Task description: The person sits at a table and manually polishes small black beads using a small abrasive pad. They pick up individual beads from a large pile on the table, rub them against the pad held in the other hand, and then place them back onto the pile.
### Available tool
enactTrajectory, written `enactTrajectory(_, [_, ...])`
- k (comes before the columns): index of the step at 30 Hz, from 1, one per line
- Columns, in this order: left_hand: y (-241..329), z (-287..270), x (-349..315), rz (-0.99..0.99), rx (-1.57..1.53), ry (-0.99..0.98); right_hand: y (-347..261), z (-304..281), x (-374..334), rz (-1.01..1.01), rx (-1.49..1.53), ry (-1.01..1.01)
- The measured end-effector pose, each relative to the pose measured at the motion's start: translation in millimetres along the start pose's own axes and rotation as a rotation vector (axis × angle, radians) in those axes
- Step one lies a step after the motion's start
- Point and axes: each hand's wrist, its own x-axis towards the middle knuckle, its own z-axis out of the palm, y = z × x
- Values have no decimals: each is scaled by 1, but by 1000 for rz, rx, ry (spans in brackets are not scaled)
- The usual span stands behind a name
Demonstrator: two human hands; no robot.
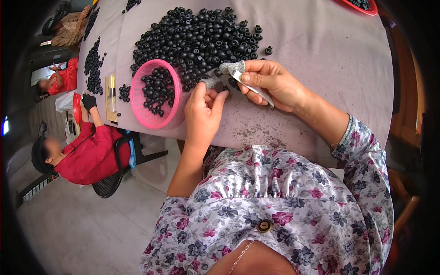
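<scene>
My left hand (203, 110) is closed in a pinch, its index fingertip in a grey cover. A small black round part (224, 88) shows at its thumb and fingertip, mostly hidden. Close by on the right, my right hand (277, 85) grips a slim knife-like tool (261, 93), pale at one end and silvery at the other. A speckled grey cover sits on that index finger too. Just beyond both hands spreads a big heap of black round parts (197, 36). More of the same parts lie in a pink basket (136, 101) left of my left hand.
Dark crumbs (259, 133) are scattered on the grey-covered table (321, 50) near my body. Smaller heaps (94, 68) lie along its left side, beside a tan strip (111, 98). A red bowl (366, 9) stands far right. A person in red (94, 158) sits at the left edge.
</scene>
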Motion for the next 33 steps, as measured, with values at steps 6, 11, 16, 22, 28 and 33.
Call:
enactTrajectory(6, [-1,2,3,22,76,9,-1,1,0,6,-12,-1])
enactTrajectory(11, [10,3,3,162,212,-35,-1,1,0,8,-14,-10])
enactTrajectory(16, [-4,7,-1,70,94,-49,0,2,0,5,-69,-22])
enactTrajectory(22, [-1,-11,3,-486,-1226,-220,-1,9,-7,-48,-376,-113])
enactTrajectory(28, [-10,-6,-3,-693,-1529,-337,2,15,-8,-59,-414,-116])
enactTrajectory(33, [-9,-8,-4,-688,-1552,-427,-3,11,-8,24,-383,-137])
